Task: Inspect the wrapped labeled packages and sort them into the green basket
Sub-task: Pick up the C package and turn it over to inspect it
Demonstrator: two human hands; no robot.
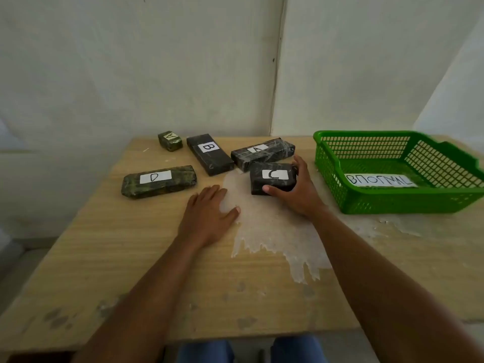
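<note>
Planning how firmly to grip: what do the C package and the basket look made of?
C package: dark glossy plastic film, judging by wrinkles and sheen, with a white paper label; contents hidden. Basket: green moulded plastic, rigid-looking, with lattice walls.

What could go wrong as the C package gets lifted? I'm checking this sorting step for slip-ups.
The right hand has a grip on only the near end of the C package, so it may tip or slip. It sits touching the long A package, which could get dragged along. The green basket has a raised rim the package might clip.
</note>
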